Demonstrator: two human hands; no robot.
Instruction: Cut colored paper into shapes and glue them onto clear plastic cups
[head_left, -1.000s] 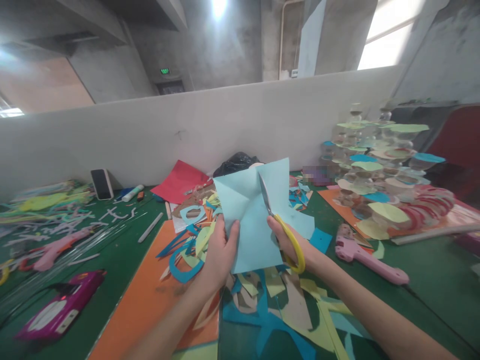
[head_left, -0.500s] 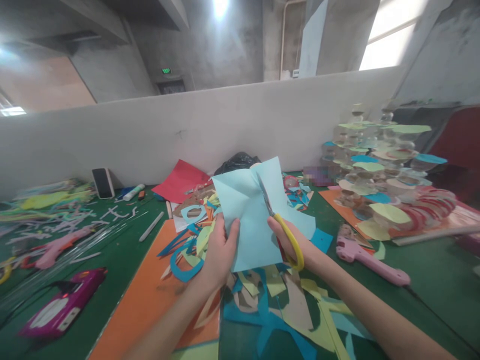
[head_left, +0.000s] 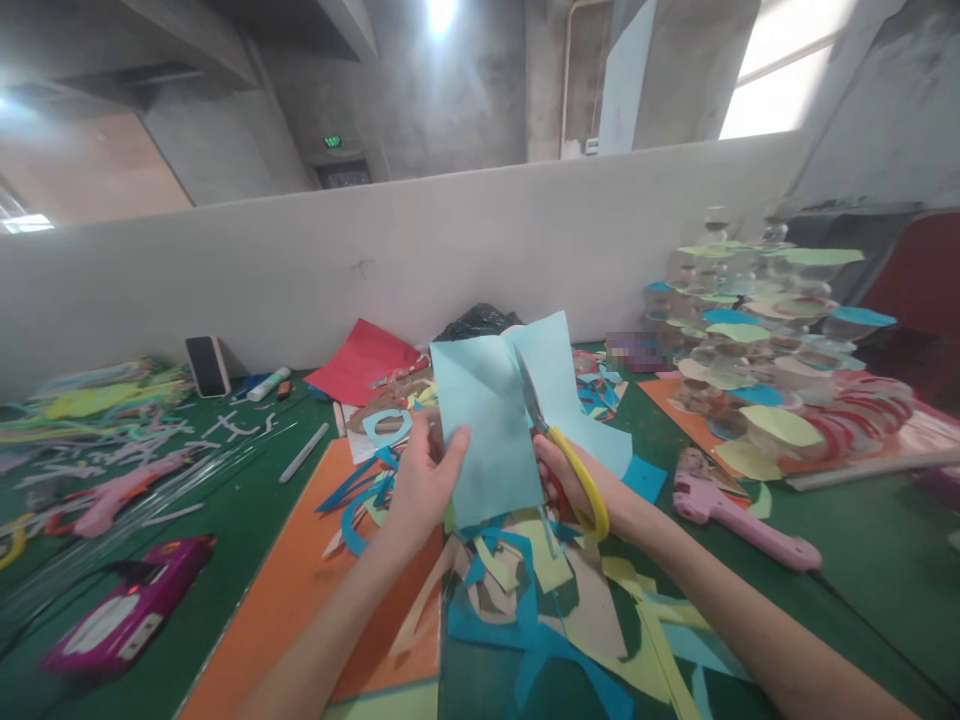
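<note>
Near the centre of the frame, the left hand is gripping a light blue sheet by its left side, the thumb pressing on the front while the other fingers are curling behind. Just to the right, the right hand is closing around the yellow handle of the scissors, whose blades are pointing up and slightly left across the sheet; whether they are meeting, I cannot tell. The sheet is standing tilted above a pile of scraps, its right part slanting away beyond the blades. At lower left, an orange board is lying on the green table, and a purple device is resting farther left. Toward the right, a pink glue gun is lying with its cord trailing to the lower right corner. At upper right of the table, a tiered stack is rising with coloured discs. Along the back, a phone, a red sheet and a black bag are sitting before a pale partition.
</note>
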